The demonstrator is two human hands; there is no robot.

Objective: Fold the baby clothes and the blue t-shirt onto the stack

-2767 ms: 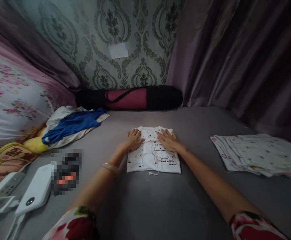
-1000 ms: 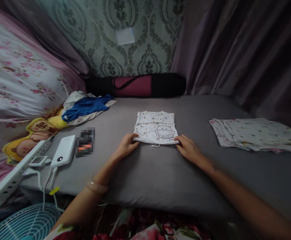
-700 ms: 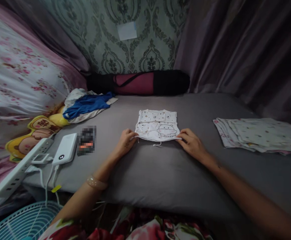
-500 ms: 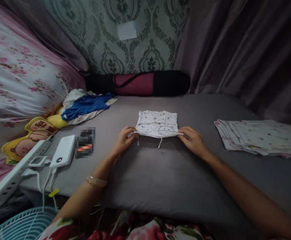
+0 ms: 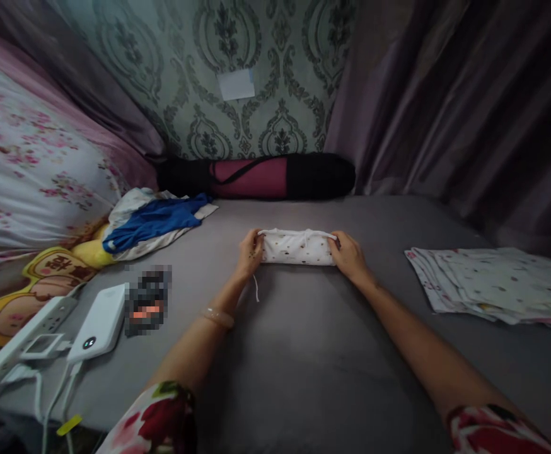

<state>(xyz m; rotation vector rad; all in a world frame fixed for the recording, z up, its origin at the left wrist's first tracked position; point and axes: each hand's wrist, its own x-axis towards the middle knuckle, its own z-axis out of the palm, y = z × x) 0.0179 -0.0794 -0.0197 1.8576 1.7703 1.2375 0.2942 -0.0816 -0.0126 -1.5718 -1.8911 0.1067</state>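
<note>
A white cloth garment with small printed figures and thin white strings lies folded into a narrow strip on the grey sheet, straight ahead of me. Its left end is pinched by my left hand, fingers closed. At the right end, my right hand is closed on the upper corner, thumb and fingers around the edge. One string dangles beside my left wrist. A pale bangle circles that wrist. The fingertips are partly hidden behind the cloth.
To the right lies a stack of folded printed cloths. On the left are a blue garment, a white power bank with cables, a power strip and yellow plush cushions. A black and maroon long bag rests by the wall.
Both hands have turned the garment's near edge up and away from me, so it is now a narrower strip with the drawn animal covered. The camera view has tilted upward slightly.
</note>
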